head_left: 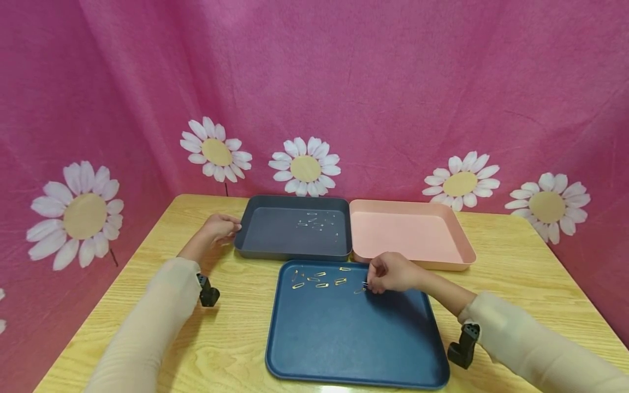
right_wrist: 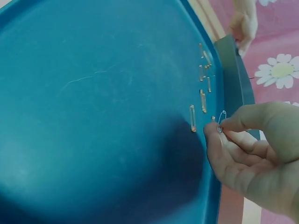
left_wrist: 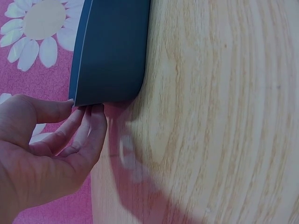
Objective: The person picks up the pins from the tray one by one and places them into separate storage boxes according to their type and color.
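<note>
while your right hand [head_left: 391, 272] pinches a silver safety pin [right_wrist: 222, 121] over the blue tray [head_left: 354, 338], a loose pinch could drop it among gold pins [right_wrist: 193, 119]; beyond, your left hand [head_left: 219, 227] grips the dark tray [head_left: 272, 234], where tugging could scatter silver pins [head_left: 303, 224].

- A cloth-lined nook around a desk [head_left: 236, 327]; whether in a home or a studio cannot be told.
- Pink fabric [head_left: 373, 82] with large printed daisies [head_left: 304, 168] hangs at the left, far and right sides.
- The desk's wood-grain top carries three shallow trays [head_left: 344, 349].
- Black cameras [head_left: 208, 295] sit at both sleeve cuffs [head_left: 184, 273].
</note>
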Motion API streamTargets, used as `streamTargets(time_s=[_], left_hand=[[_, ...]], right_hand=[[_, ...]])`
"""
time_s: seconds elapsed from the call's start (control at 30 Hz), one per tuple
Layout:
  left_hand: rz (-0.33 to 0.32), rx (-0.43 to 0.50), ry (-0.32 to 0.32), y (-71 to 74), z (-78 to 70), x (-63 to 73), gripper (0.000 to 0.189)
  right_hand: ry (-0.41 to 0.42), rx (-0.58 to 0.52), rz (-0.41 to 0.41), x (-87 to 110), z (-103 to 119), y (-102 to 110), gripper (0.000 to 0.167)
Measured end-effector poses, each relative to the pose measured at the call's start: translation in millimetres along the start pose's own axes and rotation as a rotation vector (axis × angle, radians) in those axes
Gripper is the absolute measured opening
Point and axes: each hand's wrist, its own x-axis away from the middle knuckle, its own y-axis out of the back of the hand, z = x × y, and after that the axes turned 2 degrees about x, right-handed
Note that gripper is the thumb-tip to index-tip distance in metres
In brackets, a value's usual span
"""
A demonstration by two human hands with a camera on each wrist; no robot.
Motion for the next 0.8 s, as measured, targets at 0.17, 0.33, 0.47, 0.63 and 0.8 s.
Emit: streamTargets(time_s=[0.17,0.33,0.47,0.63,0.8], left_hand=[[0.002,-0.006,-0.006,-0.2,0.1,-0.4,0.041],[-0.005,-0.019,0.003,-1.1,-0.9,0.8,0.041],[-0.003,-0.012,0.008,-1.7,-1.3,0.8,0.041],[0.0,-0.005,0.006,-1.0,-1.2,0.1,0.042],[0.006,-0.008,0.002,0.1,-0.1,-0.1,0.042]], right_hand=[[-0.069,-0.136,-0.001,-10.6,2,2,0.007],[-0.136,-0.225,-0.038,-21.8,5,7,0.013],[-0.162,-0.273,-0.061,-28.7,9,14,0.018],[-0.164,-0.311,-0.063,-41.0,16,22,0.02],[-0.181,-0.274,-0.055,-59.1,26,33,0.019]])
